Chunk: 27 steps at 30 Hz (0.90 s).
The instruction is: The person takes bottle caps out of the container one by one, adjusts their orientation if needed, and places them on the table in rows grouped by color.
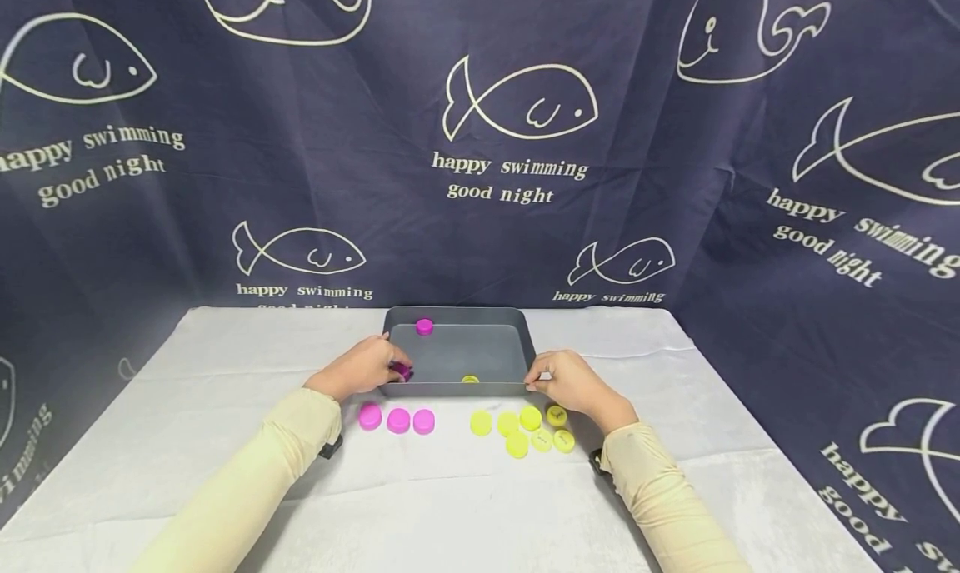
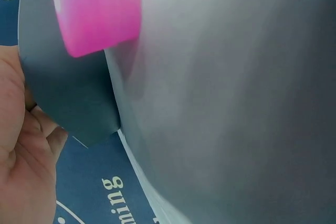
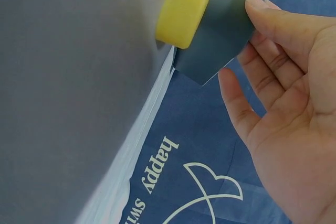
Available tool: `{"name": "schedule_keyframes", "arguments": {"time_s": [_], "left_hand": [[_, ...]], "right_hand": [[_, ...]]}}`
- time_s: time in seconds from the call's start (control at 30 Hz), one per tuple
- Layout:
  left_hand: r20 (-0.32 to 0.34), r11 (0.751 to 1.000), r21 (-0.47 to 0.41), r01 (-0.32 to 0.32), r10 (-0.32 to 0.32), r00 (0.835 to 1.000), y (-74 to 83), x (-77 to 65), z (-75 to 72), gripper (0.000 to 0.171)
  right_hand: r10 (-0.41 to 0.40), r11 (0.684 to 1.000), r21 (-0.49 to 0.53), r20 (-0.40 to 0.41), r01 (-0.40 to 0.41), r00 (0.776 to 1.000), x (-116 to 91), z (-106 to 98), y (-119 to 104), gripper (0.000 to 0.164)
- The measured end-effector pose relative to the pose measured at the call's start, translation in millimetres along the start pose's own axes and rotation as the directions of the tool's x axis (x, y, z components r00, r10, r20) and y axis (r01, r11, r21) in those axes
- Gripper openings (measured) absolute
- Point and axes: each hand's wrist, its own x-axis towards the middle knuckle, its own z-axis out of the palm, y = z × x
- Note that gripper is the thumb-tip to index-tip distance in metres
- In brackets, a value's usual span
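A grey rectangular tray [image 1: 450, 388] stands on the table. My left hand [image 1: 360, 366] reaches into its front left corner, where its fingertips pinch a magenta bottle cap [image 1: 402, 371]. The tray wall hides those fingertips in the left wrist view. At the front right corner my right hand [image 1: 570, 381] pinches the tray rim, its thumb [image 3: 262, 11] in front of the wall and the index fingertip hidden. Inside the tray, another magenta cap [image 1: 424, 327] lies at the back left, and a yellow cap [image 1: 470, 379] shows by the front wall.
Before the tray, three magenta caps [image 1: 399, 421] sit in a row on the left. Several yellow caps [image 1: 517, 445] are grouped on the right, close to the right wrist. A white cloth [image 1: 420, 506] covers the table, and dark blue fish-print curtains [image 1: 517, 248] surround it.
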Motion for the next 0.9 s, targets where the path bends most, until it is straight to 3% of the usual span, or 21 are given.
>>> {"name": "schedule_keyframes", "arguments": {"time_s": [0.17,0.4,0.73,0.9], "left_hand": [[-0.057,1.000,0.020,-0.008,0.010,0.998,2.2,-4.3,-5.8,0.020],[-0.154,0.999,-0.025,-0.041,0.037,0.987,10.9,-15.4,-20.3,0.028],[-0.186,0.990,0.063,-0.124,0.134,0.973,34.9,-44.4,-31.1,0.030],[-0.158,0.989,0.072,-0.128,0.138,0.978,49.5,-62.0,-31.9,0.029]], "right_hand": [[-0.003,1.000,0.006,0.003,0.003,1.000,0,1,0,0.008],[-0.004,1.000,0.003,0.008,0.004,1.000,0,0,0,0.008],[-0.001,1.000,0.009,0.008,0.001,1.000,-1,1,1,0.008],[-0.003,1.000,0.003,0.006,0.003,1.000,0,0,1,0.009]]}}
